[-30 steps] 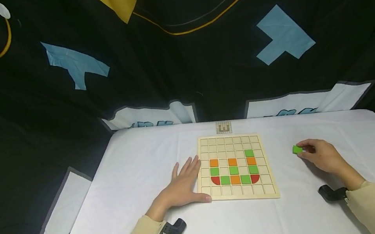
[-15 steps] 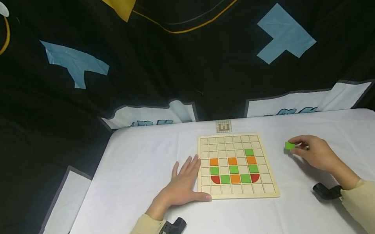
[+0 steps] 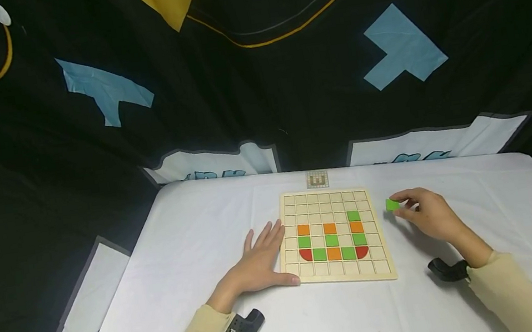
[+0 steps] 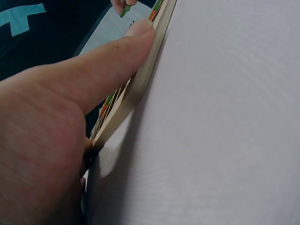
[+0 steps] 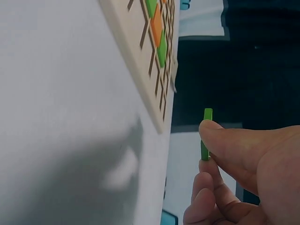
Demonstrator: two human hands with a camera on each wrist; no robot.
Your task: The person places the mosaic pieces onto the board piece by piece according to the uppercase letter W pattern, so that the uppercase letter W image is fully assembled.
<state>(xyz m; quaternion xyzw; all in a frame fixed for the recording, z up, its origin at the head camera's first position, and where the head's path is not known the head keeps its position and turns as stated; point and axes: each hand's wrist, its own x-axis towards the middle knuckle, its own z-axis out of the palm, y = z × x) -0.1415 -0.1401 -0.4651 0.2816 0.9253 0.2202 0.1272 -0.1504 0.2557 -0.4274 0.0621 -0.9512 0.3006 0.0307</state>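
Observation:
A wooden grid board [image 3: 383, 262] lies on the table with green, orange and red tiles set in some of its squares. My left hand [image 3: 261, 262] rests along the board's left edge, fingers spread and straight, thumb [image 4: 112, 65] on the near corner. To the right of the board, my right hand [image 3: 426, 215] pinches a thin green square tile [image 3: 391, 204] between thumb and fingertips. In the right wrist view the tile [image 5: 206, 136] is seen edge-on, held above the table and apart from the board.
A small card with a grid pattern [image 3: 317, 179] lies behind the board near the table's far edge. The white-covered table [image 3: 347, 323] ends at a black curtain [image 3: 257, 100]. A black wrist camera [image 3: 448, 270] sits on the right wrist, another [image 3: 250, 322] on the left.
My right hand has moved left toward the board, carrying the green tile with it. The left hand and the board have stayed in place.

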